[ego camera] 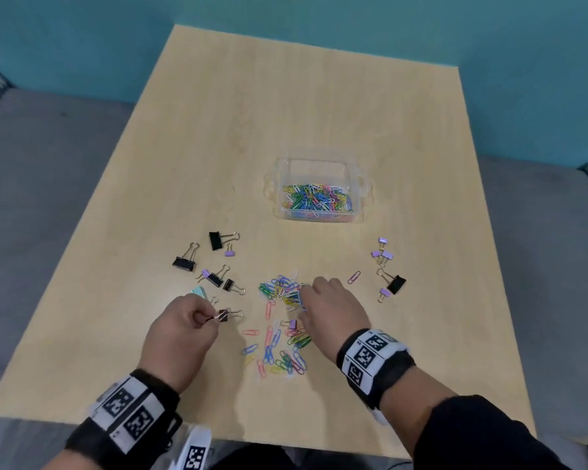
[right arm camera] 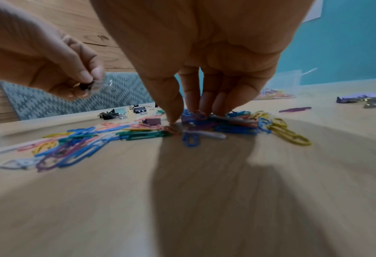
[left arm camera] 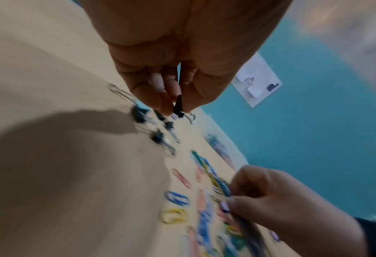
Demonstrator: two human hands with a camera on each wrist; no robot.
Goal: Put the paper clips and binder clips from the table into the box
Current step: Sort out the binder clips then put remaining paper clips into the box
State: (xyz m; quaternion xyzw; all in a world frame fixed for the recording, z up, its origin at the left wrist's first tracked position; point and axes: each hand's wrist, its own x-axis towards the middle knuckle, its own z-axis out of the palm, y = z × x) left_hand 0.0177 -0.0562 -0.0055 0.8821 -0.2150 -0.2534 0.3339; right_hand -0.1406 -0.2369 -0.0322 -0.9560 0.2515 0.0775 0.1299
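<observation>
A clear plastic box (ego camera: pixel 317 160) stands mid-table with coloured paper clips inside. My left hand (ego camera: pixel 207 318) pinches a small black binder clip (ego camera: pixel 223 315) by its wire handle just above the table; in the left wrist view the clip (left arm camera: pixel 179 106) hangs between thumb and fingers. My right hand (ego camera: pixel 304 295) reaches down into the pile of loose paper clips (ego camera: pixel 279 289), and its thumb and fingers (right arm camera: pixel 204 106) curl round some of them. More paper clips (ego camera: pixel 282 354) lie nearer me. Black binder clips (ego camera: pixel 185 261) and purple ones (ego camera: pixel 383 253) lie scattered left and right.
A lone pink paper clip (ego camera: pixel 353 277) lies right of my right hand, and a small purple binder clip (ego camera: pixel 292 323) sits among the near paper clips. The wooden table (ego camera: pixel 286 96) is bare behind the box. A grey sofa (ego camera: pixel 41 157) surrounds it.
</observation>
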